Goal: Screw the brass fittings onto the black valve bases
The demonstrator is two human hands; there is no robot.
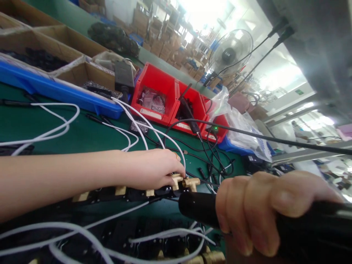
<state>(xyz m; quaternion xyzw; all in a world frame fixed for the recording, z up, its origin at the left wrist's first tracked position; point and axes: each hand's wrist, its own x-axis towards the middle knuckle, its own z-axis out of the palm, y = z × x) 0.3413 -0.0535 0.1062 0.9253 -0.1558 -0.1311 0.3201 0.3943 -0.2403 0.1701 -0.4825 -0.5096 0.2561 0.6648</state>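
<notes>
Left hand (154,168) fingers pinch a brass fitting (177,180); right hand (264,212) grips a black tool (196,208). Its tip could slip onto those fingers.

Green-topped workbench under cables and parts bins

The green bench top (90,134) carries looping white cables (59,126), tangled black cables (211,154), a blue tray (55,90), cardboard boxes (68,40) behind it, three red bins (176,101), a clear plastic bag (244,128), and a black fixture row holding brass fittings (132,192) near the front edge.
</notes>
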